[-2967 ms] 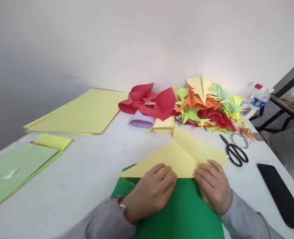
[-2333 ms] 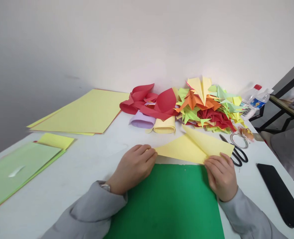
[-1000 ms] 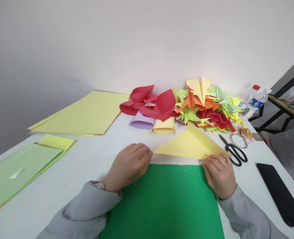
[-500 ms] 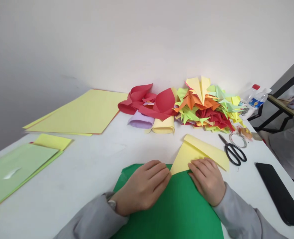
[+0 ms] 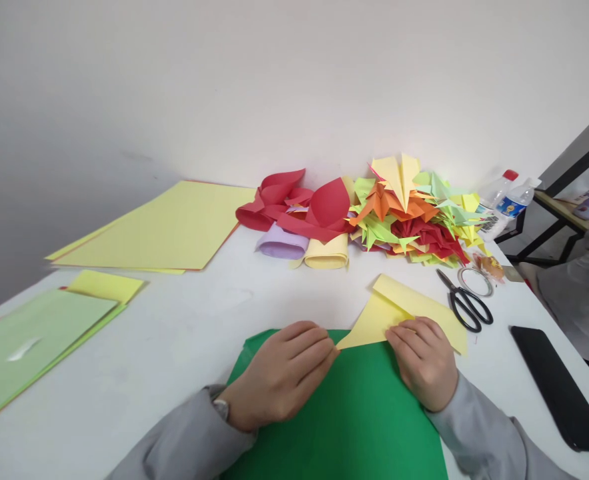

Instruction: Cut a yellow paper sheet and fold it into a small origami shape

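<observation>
Left hand [image 5: 279, 377] grip pinches the left corner of the yellow paper [image 5: 399, 307]. Right hand [image 5: 422, 360] rests on it, cannot tell if its grip is pinching. Paper overlaps green sheet [image 5: 354, 413] on table [image 5: 184, 320], lower centre.

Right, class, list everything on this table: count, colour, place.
folded paper: one, yellow, front centre
big sheet: one, green, front edge
folded shapes: heap, mixed, by wall
curled papers: several, red, lilac, yellow, beside heap
large sheets: stack, yellow, back left
side sheets: stack, light green, front left
scissors: one, black, right
tape roll: one, clear, by scissors
bottles: two, clear, far right
phone: one, black, right edge
left hand: at paper's corner
right hand: on paper
</observation>
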Motion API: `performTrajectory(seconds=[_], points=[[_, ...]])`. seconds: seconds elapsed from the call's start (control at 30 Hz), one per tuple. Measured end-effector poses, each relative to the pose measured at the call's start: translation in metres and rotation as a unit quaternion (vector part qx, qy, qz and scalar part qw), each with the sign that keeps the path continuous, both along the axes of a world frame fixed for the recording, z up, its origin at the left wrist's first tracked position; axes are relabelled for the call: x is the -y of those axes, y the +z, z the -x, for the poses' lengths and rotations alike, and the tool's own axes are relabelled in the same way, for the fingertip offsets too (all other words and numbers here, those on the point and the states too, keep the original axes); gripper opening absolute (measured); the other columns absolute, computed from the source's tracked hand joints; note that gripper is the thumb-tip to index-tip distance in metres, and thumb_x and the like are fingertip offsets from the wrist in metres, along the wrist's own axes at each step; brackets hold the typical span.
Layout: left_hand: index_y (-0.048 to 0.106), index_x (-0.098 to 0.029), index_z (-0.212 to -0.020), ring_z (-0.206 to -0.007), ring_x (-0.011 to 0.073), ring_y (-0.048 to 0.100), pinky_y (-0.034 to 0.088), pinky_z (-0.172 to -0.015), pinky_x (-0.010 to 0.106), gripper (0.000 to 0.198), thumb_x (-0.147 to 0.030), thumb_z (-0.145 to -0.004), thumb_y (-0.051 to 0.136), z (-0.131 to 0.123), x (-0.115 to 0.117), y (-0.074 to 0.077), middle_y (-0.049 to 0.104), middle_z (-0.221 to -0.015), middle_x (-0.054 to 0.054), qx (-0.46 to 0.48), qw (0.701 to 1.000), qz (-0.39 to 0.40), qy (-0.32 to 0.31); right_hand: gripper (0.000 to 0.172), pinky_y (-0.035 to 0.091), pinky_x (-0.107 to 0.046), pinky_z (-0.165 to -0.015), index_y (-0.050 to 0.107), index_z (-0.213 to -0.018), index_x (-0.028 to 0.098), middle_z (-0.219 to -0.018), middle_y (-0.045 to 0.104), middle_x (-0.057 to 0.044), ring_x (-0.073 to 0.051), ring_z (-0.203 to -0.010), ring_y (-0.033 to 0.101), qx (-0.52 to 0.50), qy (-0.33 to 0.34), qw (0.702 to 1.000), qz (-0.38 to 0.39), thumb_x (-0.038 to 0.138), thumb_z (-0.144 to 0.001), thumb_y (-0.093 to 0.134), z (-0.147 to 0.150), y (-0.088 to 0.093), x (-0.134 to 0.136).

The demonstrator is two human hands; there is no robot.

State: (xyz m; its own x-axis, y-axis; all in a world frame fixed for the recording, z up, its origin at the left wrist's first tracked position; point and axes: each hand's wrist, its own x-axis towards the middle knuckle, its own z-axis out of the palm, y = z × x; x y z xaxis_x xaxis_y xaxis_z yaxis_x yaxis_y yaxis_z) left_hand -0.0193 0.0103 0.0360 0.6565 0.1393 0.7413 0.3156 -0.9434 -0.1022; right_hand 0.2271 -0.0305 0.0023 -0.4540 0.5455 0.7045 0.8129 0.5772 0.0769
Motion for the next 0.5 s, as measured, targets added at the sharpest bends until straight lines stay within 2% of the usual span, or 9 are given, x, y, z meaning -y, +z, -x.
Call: performTrajectory(seconds=[0.3, 0.5], points=[[0.057, -0.013, -0.084, -0.067, 0.0170, 0.058, 0.052, -0.064, 0.035, 0.011, -0.003, -0.081, 0.052, 0.002, -0.003, -0.015, 0.062, -0.070, 0.005, -0.014, 1.000, 0.014, -0.010, 0.024, 0.048, -0.039, -0.080, 0.068, -0.096, 0.017, -0.084, 0.073, -0.005, -0.020, -0.083, 0.062, 0.005, 0.004, 1.000, -0.011, 0.005, -0.084, 0.051, 0.002, 0.003, 0.000], [0.056, -0.016, -0.078, -0.063, 0.0153, 0.054, 0.049, -0.060, 0.032, 0.014, -0.003, -0.080, 0.051, 0.003, -0.003, -0.016, 0.058, -0.065, 0.003, -0.024, 0.999, 0.022, -0.009, 0.025, 0.048, -0.039, -0.081, 0.068, -0.097, 0.017, -0.084, 0.073, -0.006, -0.020, -0.082, 0.062, 0.008, 0.004, 1.000, -0.007, 0.005, -0.084, 0.050, 0.002, 0.003, 0.000]])
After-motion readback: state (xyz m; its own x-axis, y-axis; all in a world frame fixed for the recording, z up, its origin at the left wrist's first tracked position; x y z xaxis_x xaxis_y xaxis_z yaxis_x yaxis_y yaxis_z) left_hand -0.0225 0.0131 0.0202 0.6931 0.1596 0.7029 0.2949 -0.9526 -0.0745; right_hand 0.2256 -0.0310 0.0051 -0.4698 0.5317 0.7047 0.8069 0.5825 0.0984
